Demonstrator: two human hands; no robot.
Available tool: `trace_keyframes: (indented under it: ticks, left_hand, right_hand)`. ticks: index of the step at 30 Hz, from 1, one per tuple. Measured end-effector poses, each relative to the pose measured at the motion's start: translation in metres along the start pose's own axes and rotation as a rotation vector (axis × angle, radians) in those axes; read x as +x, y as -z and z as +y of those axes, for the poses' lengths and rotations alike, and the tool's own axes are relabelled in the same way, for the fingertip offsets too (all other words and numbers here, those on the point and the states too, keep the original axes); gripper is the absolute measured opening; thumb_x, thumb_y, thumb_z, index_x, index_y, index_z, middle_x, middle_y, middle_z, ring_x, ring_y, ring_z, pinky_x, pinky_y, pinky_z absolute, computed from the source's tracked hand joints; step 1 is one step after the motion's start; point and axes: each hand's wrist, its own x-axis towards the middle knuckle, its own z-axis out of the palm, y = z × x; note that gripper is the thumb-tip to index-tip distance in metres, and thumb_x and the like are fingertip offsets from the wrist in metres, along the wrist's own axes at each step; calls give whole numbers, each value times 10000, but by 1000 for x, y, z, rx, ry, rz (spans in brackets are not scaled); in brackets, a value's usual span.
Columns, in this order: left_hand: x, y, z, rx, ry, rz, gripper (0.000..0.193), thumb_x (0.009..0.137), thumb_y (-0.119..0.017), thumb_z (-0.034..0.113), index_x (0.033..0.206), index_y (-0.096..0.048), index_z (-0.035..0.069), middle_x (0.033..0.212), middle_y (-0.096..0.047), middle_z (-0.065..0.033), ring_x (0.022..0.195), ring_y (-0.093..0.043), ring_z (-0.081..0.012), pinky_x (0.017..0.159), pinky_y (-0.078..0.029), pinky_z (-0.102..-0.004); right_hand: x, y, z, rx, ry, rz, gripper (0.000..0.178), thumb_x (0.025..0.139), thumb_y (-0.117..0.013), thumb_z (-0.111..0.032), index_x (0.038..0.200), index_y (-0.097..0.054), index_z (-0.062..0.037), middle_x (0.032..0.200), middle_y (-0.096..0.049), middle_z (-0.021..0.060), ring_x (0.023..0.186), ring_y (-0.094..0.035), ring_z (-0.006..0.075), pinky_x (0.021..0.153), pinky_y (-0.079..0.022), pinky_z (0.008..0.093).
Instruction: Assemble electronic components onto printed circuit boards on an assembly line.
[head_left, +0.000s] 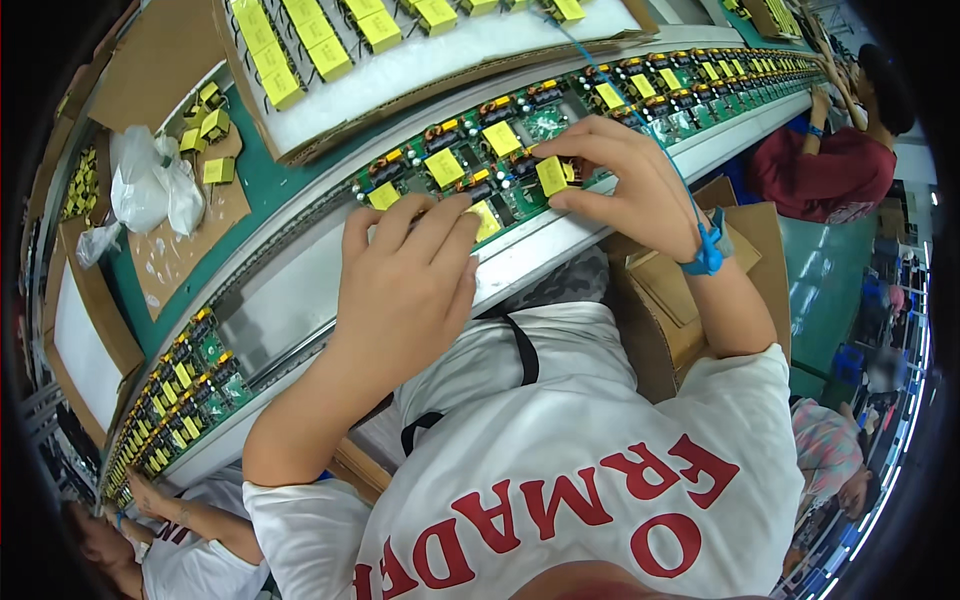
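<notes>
A green circuit board (515,207) lies on the rail in front of me, fitted with yellow box-shaped components, black cylinders and orange-topped parts. My right hand (635,185) pinches a yellow box-shaped component (551,177) between thumb and index finger at the board's right part; whether it touches the board I cannot tell. My left hand (405,275) reaches over the board's left part, fingers apart and bent down. Its fingertips are beside a yellow block (486,221) at the near edge and another yellow block (382,196). A blue wrist strap (708,248) with a cord circles my right wrist.
Beyond the rail, a cardboard tray (370,105) holds rows of yellow components on white foam. Loose yellow components (215,125) and a white plastic bag (140,185) lie at left. More boards (180,385) line the rail. Co-workers sit left and right; a carton (760,240) stands by my right arm.
</notes>
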Motion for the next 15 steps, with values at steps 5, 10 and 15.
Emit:
trace_keyframes:
  ticks: [5, 10, 15]
  left_hand:
    - [-1, -7, 1, 15, -36, -12, 381, 831, -661, 150, 1196, -634, 45, 1255, -617, -52, 1143, -531, -240, 956, -361, -463]
    - [-3, -8, 3, 51, -43, -14, 388, 833, -662, 156, 1201, -641, 34, 1243, -618, -46, 1139, -529, -222, 956, -363, -459]
    - [-4, -8, 2, 41, -34, -9, 383, 834, -660, 151, 1197, -643, 29, 1233, -623, -46, 1125, -532, -216, 948, -367, -446]
  right_hand:
    - [4, -7, 0, 41, -4, -44, 422, 746, -791, -106, 1154, -699, -52, 992, -644, 100, 773, -608, 211, 715, -516, 315]
    - [3, -7, -1, 3, -14, -60, 421, 744, -789, -109, 1151, -699, -48, 999, -645, 103, 750, -606, 218, 703, -512, 314]
    - [3, -6, -1, -35, 1, -79, 433, 738, -787, -109, 1156, -696, -45, 1010, -644, 105, 771, -613, 230, 709, -510, 320]
